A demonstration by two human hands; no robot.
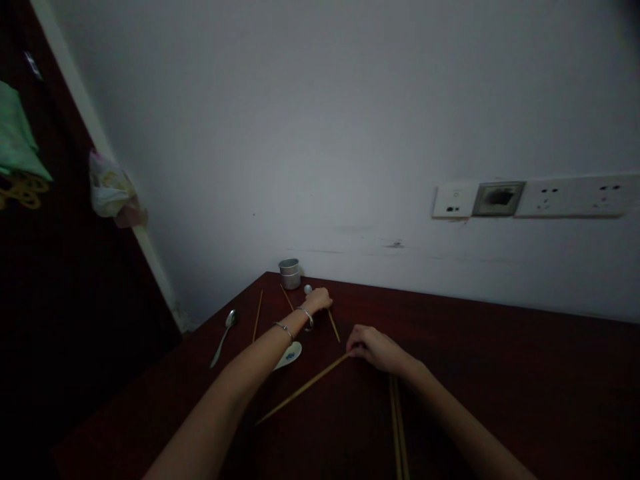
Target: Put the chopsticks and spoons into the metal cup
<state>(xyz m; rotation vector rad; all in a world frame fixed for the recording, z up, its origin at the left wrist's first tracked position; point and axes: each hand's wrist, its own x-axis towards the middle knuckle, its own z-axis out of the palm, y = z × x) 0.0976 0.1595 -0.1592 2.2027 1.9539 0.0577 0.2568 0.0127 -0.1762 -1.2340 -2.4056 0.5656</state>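
Observation:
My left hand [318, 301] reaches to the far part of the dark table, its fingers curled down and mostly hidden. A chopstick [334, 325] sticks out from under it towards me, and a small silver round spoon end [307, 289] shows just behind it. Whether the fingers grip either one cannot be made out. My right hand [376, 347] pinches one end of a long wooden chopstick [305, 387], which slants down to the left. Beneath my right wrist, two chopsticks [397, 427] lie side by side. My left forearm partly covers a white spoon with a blue pattern [290, 355].
A metal cup [290, 273] stands at the table's far corner. Two more chopsticks [258, 315] [287, 297] and a metal spoon [223, 338] lie left of my left arm. Behind the table [500, 373] rises a wall with sockets [545, 198]; a plastic bag [111, 190] hangs at left.

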